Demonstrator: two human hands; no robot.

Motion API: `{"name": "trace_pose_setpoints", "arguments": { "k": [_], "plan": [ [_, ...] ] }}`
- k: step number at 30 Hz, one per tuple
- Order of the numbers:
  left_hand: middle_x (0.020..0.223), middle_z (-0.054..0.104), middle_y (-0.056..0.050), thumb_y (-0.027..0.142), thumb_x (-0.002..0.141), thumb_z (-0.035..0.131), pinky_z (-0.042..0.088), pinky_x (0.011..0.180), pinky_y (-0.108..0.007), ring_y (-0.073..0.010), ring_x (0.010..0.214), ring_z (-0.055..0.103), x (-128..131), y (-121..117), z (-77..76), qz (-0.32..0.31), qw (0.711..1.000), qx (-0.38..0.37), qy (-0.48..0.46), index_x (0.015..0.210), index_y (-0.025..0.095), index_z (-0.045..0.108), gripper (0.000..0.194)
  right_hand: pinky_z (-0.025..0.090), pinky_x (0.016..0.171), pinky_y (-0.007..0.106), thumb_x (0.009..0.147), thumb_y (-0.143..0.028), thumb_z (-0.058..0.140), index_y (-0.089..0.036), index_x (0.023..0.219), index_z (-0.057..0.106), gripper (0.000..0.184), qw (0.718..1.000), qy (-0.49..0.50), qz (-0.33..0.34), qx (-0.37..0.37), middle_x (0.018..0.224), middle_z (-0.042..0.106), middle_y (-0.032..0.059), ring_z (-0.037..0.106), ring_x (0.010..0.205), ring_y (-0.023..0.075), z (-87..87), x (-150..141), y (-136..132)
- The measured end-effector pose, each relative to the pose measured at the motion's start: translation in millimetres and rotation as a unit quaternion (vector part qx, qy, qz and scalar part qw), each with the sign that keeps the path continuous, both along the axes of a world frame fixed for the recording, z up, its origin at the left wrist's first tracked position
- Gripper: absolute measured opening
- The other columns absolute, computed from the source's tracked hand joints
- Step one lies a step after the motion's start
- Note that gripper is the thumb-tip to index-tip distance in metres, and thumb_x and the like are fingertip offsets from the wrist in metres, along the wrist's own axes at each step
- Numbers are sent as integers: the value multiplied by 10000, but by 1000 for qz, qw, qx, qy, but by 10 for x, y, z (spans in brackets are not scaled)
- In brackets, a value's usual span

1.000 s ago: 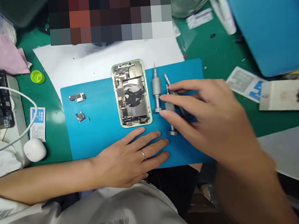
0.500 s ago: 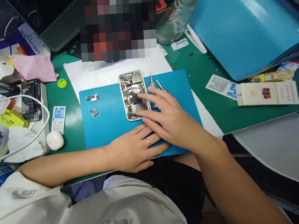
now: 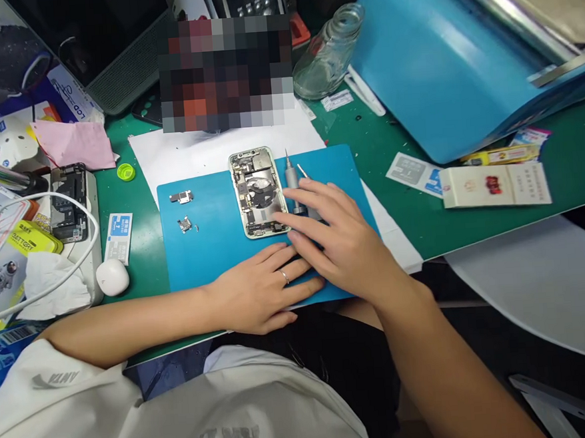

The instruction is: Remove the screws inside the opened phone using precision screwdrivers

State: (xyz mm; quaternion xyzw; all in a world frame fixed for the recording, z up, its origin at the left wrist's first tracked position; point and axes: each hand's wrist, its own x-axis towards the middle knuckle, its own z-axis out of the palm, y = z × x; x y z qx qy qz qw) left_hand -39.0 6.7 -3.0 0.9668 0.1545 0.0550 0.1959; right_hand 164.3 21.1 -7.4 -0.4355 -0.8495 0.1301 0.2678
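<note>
An opened smartphone (image 3: 259,198) lies on a blue mat (image 3: 204,252), its inner parts exposed. My left hand (image 3: 260,288), a ring on one finger, rests flat on the mat just below the phone, holding nothing. Over the phone's lower right edge reaches my right hand (image 3: 338,232), fingers spread and nothing in them; whether a fingertip touches the phone I cannot tell. Right of the phone lie a grey screwdriver (image 3: 291,178) and a second thin tool (image 3: 302,171), partly behind my right fingers. Small phone parts (image 3: 184,223) and a metal-shielded part (image 3: 181,197) sit left on the mat.
A glass jar (image 3: 328,53) stands behind the mat. To the right are a white cigarette-like box (image 3: 495,185) and a large blue sheet (image 3: 426,63). At left lie another opened phone (image 3: 68,201), a white earbud case (image 3: 112,277), a cable and a green cap (image 3: 125,172).
My right hand has shifted slightly right relative to the phone, uncovering more of its lower right side. My left hand stays on the mat. The camera view has tilted and shifted a little.
</note>
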Motion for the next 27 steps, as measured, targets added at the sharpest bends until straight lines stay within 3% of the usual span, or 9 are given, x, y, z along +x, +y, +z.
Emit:
{"name": "trace_pose_setpoints", "arguments": {
  "k": [5, 8, 19, 24, 27],
  "plan": [
    [1531, 441, -210, 389, 977, 551, 326, 1197, -557, -407, 1456, 365, -21, -1, 15, -1, 1000, 9, -2, 1457, 105, 506, 559, 528, 1066, 552, 925, -147, 605, -244, 1229, 681, 328, 989, 82, -108, 61, 1271, 692, 124, 611, 1284, 321, -67, 162, -161],
    [1540, 435, -205, 400, 985, 532, 316, 1202, -558, -404, 1453, 371, -30, 3, 25, 2, 1000, 17, 5, 1469, 108, 491, 566, 540, 1040, 555, 936, -216, 617, -228, 1214, 686, 286, 986, 68, -147, 40, 1277, 677, 144, 624, 1237, 325, -119, 172, -142],
    [1544, 442, -197, 427, 979, 531, 279, 1202, -604, -378, 1453, 382, -39, -34, 34, 15, 998, 53, 25, 1476, 144, 489, 573, 532, 1066, 508, 955, -353, 603, -224, 1299, 612, 368, 984, 92, -150, -29, 1425, 578, 149, 584, 1302, 318, -232, 141, -166],
    [1569, 431, -183, 446, 978, 530, 236, 1211, -648, -376, 1467, 367, -54, -53, 11, 20, 997, 71, 29, 1482, 158, 486, 582, 527, 1047, 531, 916, -396, 647, -215, 996, 600, 205, 980, 100, -166, -45, 1400, 582, 158, 593, 1276, 345, -244, 139, -154],
    [1590, 408, -177, 457, 985, 517, 218, 1213, -660, -373, 1480, 351, -61, -62, -5, 21, 997, 73, 34, 1499, 165, 466, 594, 526, 1031, 540, 912, -410, 649, -218, 860, 535, 229, 982, 82, -162, -44, 1393, 573, 168, 594, 1266, 358, -252, 143, -154]
  ]
}}
